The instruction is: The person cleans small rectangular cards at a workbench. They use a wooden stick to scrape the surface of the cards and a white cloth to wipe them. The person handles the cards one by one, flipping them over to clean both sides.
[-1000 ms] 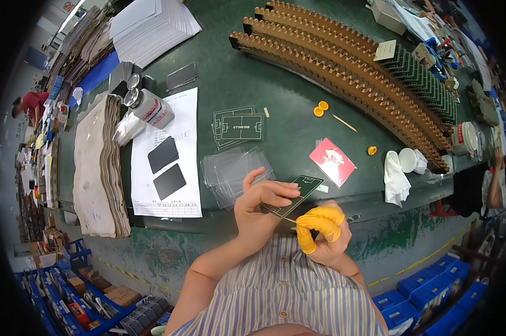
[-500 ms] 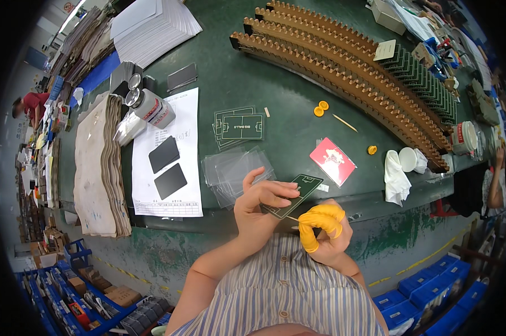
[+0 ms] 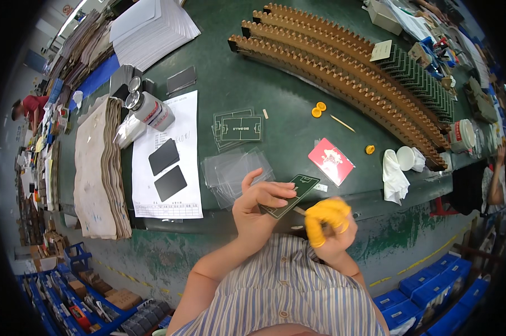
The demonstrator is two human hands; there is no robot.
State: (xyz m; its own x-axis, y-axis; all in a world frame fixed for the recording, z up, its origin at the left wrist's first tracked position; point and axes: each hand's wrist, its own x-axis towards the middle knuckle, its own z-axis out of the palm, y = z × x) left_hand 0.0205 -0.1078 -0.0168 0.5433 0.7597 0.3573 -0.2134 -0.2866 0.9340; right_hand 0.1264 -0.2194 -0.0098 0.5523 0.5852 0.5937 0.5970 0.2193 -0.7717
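Above the table's near edge, my left hand (image 3: pixel 254 210) pinches a dark green card (image 3: pixel 304 189) printed with pale pitch-like lines, tilted up to the right. Yellow finger cots cover fingers of my right hand (image 3: pixel 332 228), which is closed and slightly blurred. A thin wooden stick (image 3: pixel 300 210) pokes out of its fingertips toward the card's lower edge; whether they touch I cannot tell. Beyond my left hand lie several clear plastic sleeves (image 3: pixel 230 171) and a small pile of similar green cards (image 3: pixel 241 129). A red card with a white figure (image 3: pixel 332 162) rests past my right hand.
Slotted brown racks (image 3: pixel 331 73) curve across the back right, with green cards (image 3: pixel 418 81) standing in them. Loose yellow finger cots (image 3: pixel 316 112), another wooden stick (image 3: pixel 342 123) and a white cloth (image 3: pixel 394 182) lie rightward. Leftward are black cards (image 3: pixel 170 183) on a paper sheet (image 3: pixel 188 145) and a metal-topped bottle (image 3: pixel 155 112).
My right hand has drawn back a little to the right with the stick, away from the card's edge. The left hand keeps its hold on the card, nearly unmoved.
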